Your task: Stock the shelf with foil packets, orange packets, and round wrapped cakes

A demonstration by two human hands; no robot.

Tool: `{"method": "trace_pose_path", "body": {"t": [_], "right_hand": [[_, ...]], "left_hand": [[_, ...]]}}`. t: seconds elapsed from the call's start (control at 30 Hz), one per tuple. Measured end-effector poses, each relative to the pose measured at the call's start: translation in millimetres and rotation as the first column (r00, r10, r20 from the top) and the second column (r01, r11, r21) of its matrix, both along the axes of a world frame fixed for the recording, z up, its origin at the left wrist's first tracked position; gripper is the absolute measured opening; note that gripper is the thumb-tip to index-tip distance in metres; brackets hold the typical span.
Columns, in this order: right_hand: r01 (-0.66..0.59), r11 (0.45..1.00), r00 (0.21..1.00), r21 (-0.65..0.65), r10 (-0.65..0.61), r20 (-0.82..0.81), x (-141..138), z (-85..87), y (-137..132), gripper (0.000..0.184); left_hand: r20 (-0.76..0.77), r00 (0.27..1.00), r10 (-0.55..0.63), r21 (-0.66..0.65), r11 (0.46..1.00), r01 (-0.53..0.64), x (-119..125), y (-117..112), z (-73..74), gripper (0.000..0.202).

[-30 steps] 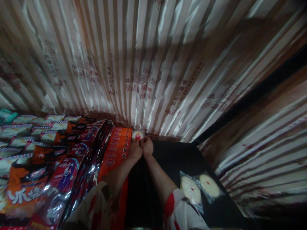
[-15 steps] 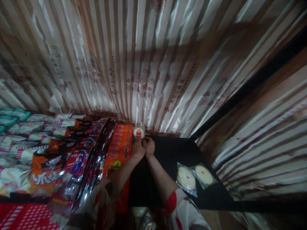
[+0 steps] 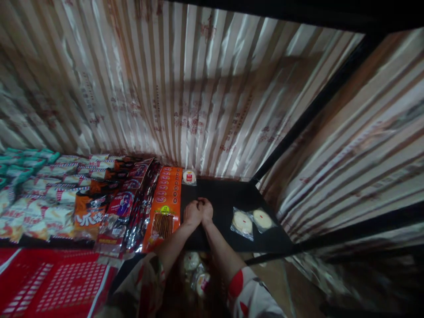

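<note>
My left hand (image 3: 193,213) and my right hand (image 3: 206,210) are side by side above the black shelf board (image 3: 217,190), touching near the fingertips. Fingers on both are curled inward, and no object shows between them. Beyond my hands, against the back sheet, a small round packet (image 3: 189,177) with a red and white label lies in clear wrap, apart from my fingers. Just left of my left hand is an orange snack pack (image 3: 169,190) with a window over brown sticks. To the right lie two clear-wrapped pale round flat pieces, one packet (image 3: 242,222) overlapping the other (image 3: 263,219).
Rows of snack bags (image 3: 49,207) fill the left side, beside dark purple packs (image 3: 124,201). A red plastic basket (image 3: 66,278) is at the lower left. More round packets (image 3: 201,280) are below the shelf. A black frame post (image 3: 298,126) slants at the right.
My hands have drawn back toward me from the small round packet, which stays at the back of the shelf. The view has shifted, showing more of the red basket and the lower packets.
</note>
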State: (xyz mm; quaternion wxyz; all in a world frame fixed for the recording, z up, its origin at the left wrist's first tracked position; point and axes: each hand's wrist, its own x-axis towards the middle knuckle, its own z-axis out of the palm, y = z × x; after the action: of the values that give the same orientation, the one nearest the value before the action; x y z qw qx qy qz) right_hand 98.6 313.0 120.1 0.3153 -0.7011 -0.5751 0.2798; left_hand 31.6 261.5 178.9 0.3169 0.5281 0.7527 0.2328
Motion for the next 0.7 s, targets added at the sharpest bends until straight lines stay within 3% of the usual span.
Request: {"method": "trace_pose_path", "body": {"t": [0.47,0.7], "right_hand": [[-0.116,0.993,0.993,0.018,0.116,-0.024,29.0,-5.5,-91.9,0.028],[-0.189,0.976,0.981,0.107,0.193,-0.022,38.6,-8.0,-140.1,0.033]], "left_hand": [[-0.004,0.998,-0.057,0.006,0.998,0.057,21.9,-87.7,-20.1,0.030],[-0.051,0.993,-0.102,0.070,0.992,0.105,29.1,-129.2,-43.0,0.031]]}}
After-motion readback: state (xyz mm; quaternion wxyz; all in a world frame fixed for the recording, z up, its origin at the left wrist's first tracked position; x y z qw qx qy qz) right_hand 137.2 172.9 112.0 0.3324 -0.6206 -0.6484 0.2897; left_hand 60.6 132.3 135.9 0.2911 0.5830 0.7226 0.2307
